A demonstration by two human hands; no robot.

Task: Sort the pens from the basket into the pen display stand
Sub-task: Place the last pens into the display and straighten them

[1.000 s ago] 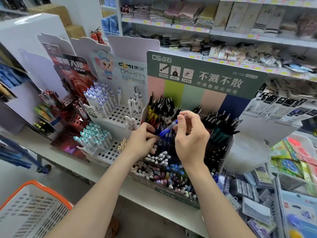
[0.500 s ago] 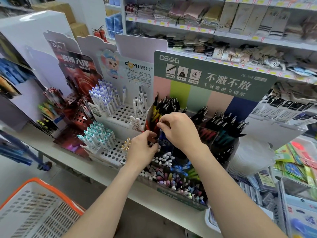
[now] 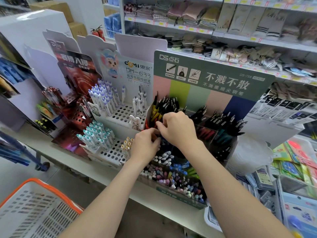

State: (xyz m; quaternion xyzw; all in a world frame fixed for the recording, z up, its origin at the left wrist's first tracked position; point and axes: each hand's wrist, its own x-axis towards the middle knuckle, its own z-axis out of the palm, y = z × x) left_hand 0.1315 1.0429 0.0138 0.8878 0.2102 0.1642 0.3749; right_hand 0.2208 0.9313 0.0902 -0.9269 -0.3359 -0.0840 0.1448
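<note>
The pen display stand (image 3: 212, 73) has a green header and clear compartments full of black, red and coloured pens. My right hand (image 3: 178, 129) reaches down into its upper left compartment, fingers curled, pinching a blue pen (image 3: 162, 140) of which only a dark sliver shows. Right beside it, my left hand (image 3: 145, 145) has thumb and fingers curled in among the same pens, touching the right hand. What the left fingers hold is hidden. The white basket with an orange rim (image 3: 51, 188) sits at the lower left; I see no pens in its visible part.
Left of the stand are a white perforated pen rack (image 3: 123, 114) with purple and teal pens and a red display (image 3: 75, 74). Packaged stationery (image 3: 291, 169) crowds the right. Shelves of folded textiles (image 3: 188, 14) run behind. The counter edge (image 3: 96, 174) lies below my arms.
My right hand has gone from holding the blue pen up in the air to pushing it down into the stand's compartment. My left hand stayed at that compartment.
</note>
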